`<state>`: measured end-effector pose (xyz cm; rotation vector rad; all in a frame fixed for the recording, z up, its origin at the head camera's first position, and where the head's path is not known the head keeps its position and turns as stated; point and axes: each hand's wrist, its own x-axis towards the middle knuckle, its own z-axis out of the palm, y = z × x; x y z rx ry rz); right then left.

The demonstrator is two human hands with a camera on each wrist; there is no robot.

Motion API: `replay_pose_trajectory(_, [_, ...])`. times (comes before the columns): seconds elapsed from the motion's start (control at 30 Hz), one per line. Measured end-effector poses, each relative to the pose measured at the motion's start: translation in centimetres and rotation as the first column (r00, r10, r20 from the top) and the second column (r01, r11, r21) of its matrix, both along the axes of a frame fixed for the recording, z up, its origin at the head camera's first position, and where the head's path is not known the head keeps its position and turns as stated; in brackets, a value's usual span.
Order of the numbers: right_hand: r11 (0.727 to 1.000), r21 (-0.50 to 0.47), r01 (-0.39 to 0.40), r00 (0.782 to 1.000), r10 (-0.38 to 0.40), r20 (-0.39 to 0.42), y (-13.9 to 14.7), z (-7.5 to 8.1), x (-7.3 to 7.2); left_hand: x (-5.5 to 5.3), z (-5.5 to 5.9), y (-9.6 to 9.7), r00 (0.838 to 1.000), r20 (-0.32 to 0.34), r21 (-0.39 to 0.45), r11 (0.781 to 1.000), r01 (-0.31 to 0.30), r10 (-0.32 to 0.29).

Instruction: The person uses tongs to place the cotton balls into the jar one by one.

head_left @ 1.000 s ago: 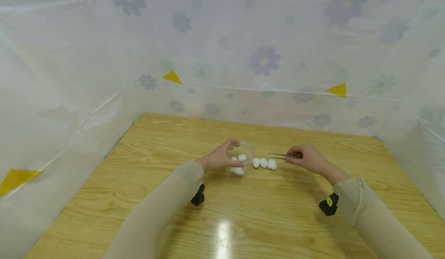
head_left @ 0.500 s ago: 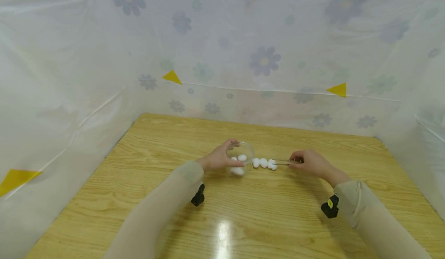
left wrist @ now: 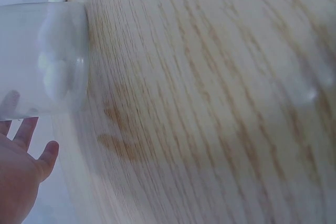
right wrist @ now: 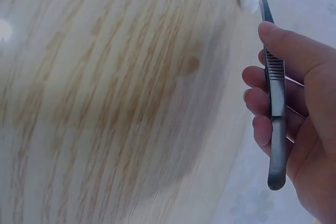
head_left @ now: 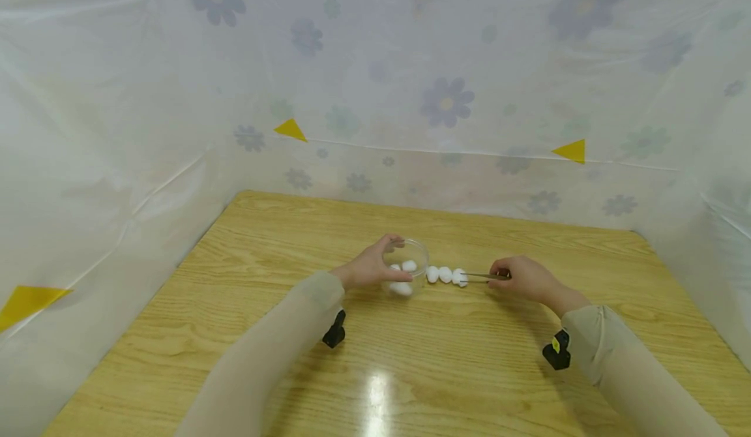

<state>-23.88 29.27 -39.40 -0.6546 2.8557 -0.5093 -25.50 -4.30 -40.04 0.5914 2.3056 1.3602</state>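
Note:
My left hand grips a clear round jar from its left side, thumb in front and fingers behind. Several white cotton balls lie inside the jar, pressed low against its wall in the left wrist view. Just right of the jar, three more cotton balls sit in a row on the table. In my right hand I pinch metal tweezers between thumb and fingers. Their tips point left and straddle the rightmost cotton ball of the row.
The wooden table runs back to a flower-patterned sheet, with more sheeting on both sides. Black wrist cameras hang under both sleeves. Yellow triangles mark the sheet.
My right hand has lowered the tweezers from above and right of the row onto the rightmost cotton ball. The left hand and jar have stayed in place.

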Motion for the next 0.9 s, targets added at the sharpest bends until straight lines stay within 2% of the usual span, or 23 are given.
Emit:
replay_pose_trajectory(0.17, [0.999, 0.035, -0.024, 1.0, 0.025, -0.016, -0.25, -0.01, 0.07, 0.02, 0.08, 0.04, 1.0, -0.006, -0.007, 1.0, -0.001, 0.001])
replay_pose_trajectory(0.6, [0.999, 0.008, -0.05, 0.999, 0.05, 0.002, -0.61, 0.14, 0.49, 0.17, 0.24, 0.03, 1.0, 0.008, -0.003, 1.0, -0.002, 0.002])
replay_pose_trajectory(0.9, [0.998, -0.02, -0.061, 0.997, 0.06, -0.051, -0.14, 0.76, 0.49, 0.04, 0.08, 0.0, 1.0, 0.012, -0.002, 1.0, -0.005, 0.005])
